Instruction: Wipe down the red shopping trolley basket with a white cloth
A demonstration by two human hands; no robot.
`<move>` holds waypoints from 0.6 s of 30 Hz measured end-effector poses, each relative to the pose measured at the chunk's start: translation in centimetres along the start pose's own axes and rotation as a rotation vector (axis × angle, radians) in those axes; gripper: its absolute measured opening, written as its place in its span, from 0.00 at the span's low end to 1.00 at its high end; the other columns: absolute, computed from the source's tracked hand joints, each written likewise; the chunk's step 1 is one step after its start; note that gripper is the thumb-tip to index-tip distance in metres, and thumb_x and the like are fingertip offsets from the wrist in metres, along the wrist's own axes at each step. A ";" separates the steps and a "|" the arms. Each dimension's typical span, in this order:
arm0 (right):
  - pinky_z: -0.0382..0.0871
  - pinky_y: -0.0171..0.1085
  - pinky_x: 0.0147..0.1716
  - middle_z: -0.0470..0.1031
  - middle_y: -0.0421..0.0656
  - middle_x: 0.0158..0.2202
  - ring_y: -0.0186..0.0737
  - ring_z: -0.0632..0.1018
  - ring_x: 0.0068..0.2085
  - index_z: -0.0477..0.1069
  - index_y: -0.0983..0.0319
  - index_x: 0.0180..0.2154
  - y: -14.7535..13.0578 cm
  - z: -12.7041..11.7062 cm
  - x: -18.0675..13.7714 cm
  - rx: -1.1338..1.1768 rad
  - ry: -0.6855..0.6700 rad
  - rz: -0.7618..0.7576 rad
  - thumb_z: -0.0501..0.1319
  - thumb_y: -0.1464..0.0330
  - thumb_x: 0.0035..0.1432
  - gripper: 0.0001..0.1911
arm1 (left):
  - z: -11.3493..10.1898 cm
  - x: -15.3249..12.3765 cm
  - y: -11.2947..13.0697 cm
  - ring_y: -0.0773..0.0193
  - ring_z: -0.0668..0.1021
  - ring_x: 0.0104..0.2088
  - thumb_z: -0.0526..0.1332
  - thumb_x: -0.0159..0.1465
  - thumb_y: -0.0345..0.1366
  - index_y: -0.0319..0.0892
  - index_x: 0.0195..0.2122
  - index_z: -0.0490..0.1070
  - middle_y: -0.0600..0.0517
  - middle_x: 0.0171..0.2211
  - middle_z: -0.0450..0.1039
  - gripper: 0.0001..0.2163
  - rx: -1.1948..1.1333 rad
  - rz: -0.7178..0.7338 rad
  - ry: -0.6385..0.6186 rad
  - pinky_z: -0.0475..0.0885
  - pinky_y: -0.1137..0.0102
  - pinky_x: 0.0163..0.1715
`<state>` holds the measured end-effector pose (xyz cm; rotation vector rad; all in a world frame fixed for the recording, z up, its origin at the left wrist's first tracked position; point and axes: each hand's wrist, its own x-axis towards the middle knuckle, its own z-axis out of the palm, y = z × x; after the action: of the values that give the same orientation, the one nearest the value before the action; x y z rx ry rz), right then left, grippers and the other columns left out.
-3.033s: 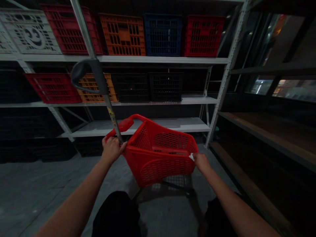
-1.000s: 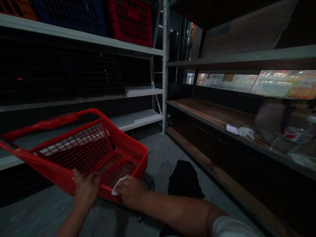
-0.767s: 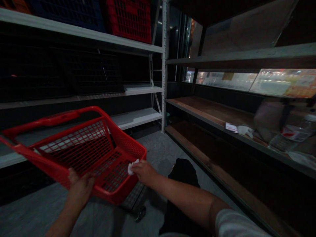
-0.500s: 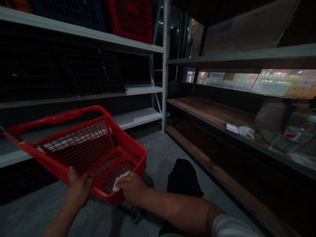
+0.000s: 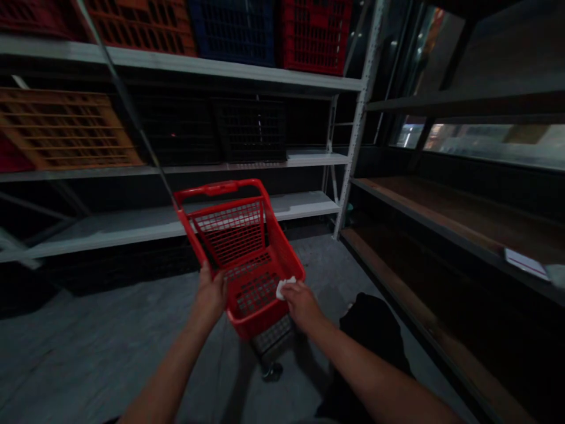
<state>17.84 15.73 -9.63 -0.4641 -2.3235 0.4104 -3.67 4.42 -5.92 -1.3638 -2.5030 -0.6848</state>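
A small red plastic shopping cart (image 5: 261,323) stands on the floor in front of me, with grid panels in its basket and a wheeled metal base below. At the basket's left rim, my left hand (image 5: 210,295) is closed around the edge. My right hand (image 5: 303,305) pinches a crumpled white cloth or tissue (image 5: 283,288) at the rim near the right front corner. A long thin pole (image 5: 138,121) rises from the cart's handle end, up and to the left.
Behind the cart runs a white metal rack (image 5: 318,205) carrying an orange crate (image 5: 75,132), a blue crate (image 5: 233,29) and a red crate (image 5: 315,35). A wooden-topped shelf unit (image 5: 441,203) lines the right, with a flat pale item (image 5: 526,264) on it. My dark-clothed knee (image 5: 373,330) is beside the cart.
My view has turned left, so the cart appears farther right and smaller. My right hand with the white cloth has moved along the front rim toward the right corner. The left hand stays on the rim.
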 end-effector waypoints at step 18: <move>0.66 0.41 0.43 0.75 0.47 0.39 0.41 0.71 0.40 0.74 0.62 0.38 -0.6 1.1 0.0 0.047 0.033 -0.047 0.51 0.79 0.53 0.17 | 2.0 -6.3 4.5 0.63 0.75 0.29 0.45 0.64 0.39 0.42 0.23 0.72 0.50 0.21 0.73 0.20 0.139 0.304 0.053 0.51 0.53 0.56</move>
<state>16.96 15.06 -10.12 -0.3901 -2.2837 0.4306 3.63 2.87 -8.83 -1.6027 -2.1898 -0.4668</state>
